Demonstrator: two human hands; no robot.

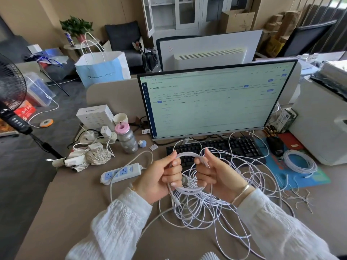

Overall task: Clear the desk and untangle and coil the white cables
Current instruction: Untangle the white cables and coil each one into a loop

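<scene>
At the far left a black standing fan (11,94) rises beside the tabletop (75,194). Behind it on the floor stands a clear plastic bin (40,91) with blue items inside, too blurred to name. A white-and-blue paper bag (102,67) stands upright past the desk divider; what it holds cannot be seen. On the tabletop's left lie a white box (95,114), a paper cup (120,118) whose inside is hidden, chargers plugged into a power strip, and a grey water bottle (128,139) with a pink lid. A second white power strip (120,173) lies nearer.

The left hand (159,177) holds one side of a small coil of white cable (187,156), its fingers (173,182) curled round the strands. The right hand (219,175) grips the opposite side with curled fingers too. Below and around both hands the tangled white cables (206,209) sprawl over the tabletop and onto the black keyboard (225,147) before the lit monitor (216,100).

To the right, a black mouse (275,146) and a finished cable coil (300,162) rest on a blue mat (309,177), beside a white printer (323,121).
</scene>
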